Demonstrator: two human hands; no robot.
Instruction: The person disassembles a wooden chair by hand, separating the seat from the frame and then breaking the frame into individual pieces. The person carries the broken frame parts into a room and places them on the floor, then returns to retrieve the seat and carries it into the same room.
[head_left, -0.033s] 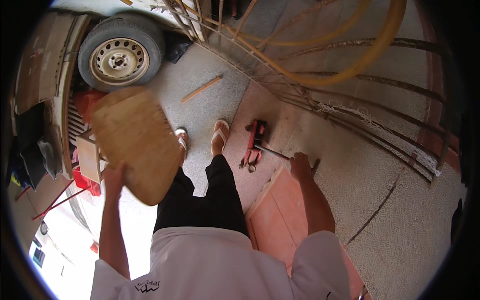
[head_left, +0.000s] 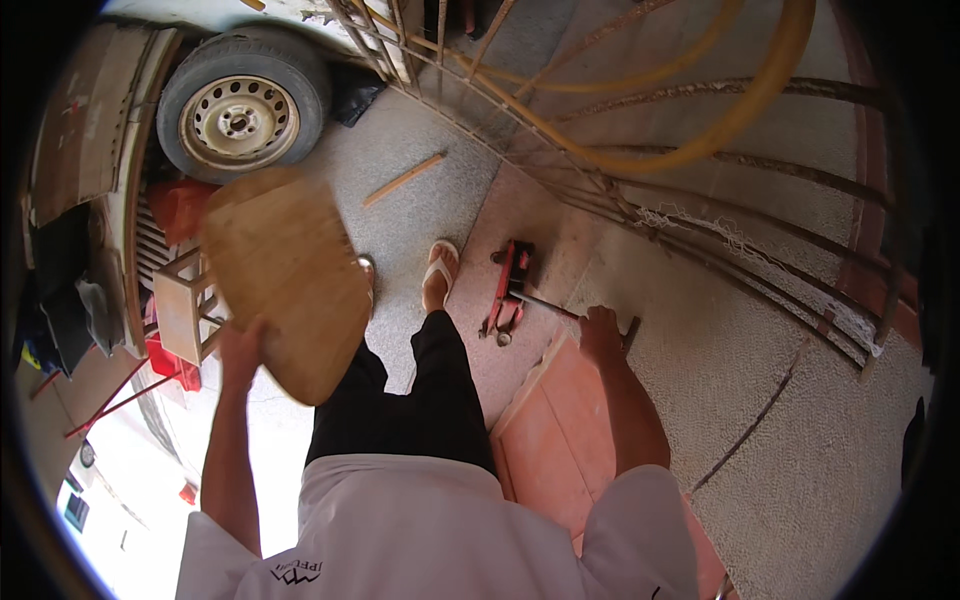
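Note:
My left hand (head_left: 240, 350) grips the lower edge of a rounded wooden board (head_left: 285, 275) and holds it up over my left side. My right hand (head_left: 600, 330) reaches down and is closed on the thin metal handle (head_left: 550, 305) of a red floor jack (head_left: 508, 285). The jack stands on the ground just right of my sandalled foot (head_left: 438, 275). My other foot is mostly hidden behind the board.
A car wheel (head_left: 240, 115) stands at the upper left with a red container (head_left: 178, 205) and a small wooden stool (head_left: 185, 305) below it. A wooden stick (head_left: 405, 178) lies on the ground. A yellow hose (head_left: 700, 150) loops over rusty metal bars (head_left: 700, 240) at the right.

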